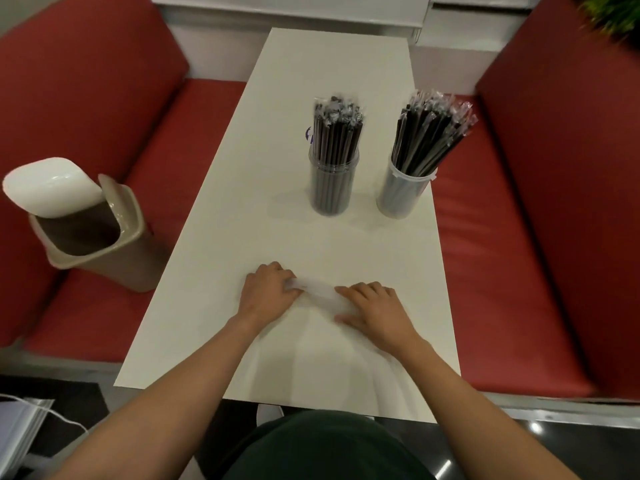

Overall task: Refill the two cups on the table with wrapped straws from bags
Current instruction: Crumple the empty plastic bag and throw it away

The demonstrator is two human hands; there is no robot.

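Two clear cups stand on the white table (329, 64), both packed with black wrapped straws. The left cup (333, 183) holds an upright bundle; the right cup (403, 192) holds straws that lean to the right. Nearer to me, a flat, blurred clear plastic bag (317, 291) lies on the table. My left hand (268, 291) grips its left end with curled fingers. My right hand (375, 311) presses on its right end, fingers on top and thumb at the near side. No straws show inside the bag.
A beige bin (104, 237) with a white swing lid tilted open sits on the red bench seat (104, 306) to the left. Another red bench (502, 271) runs along the right. A small purple-and-white item (309, 135) peeks from behind the left cup.
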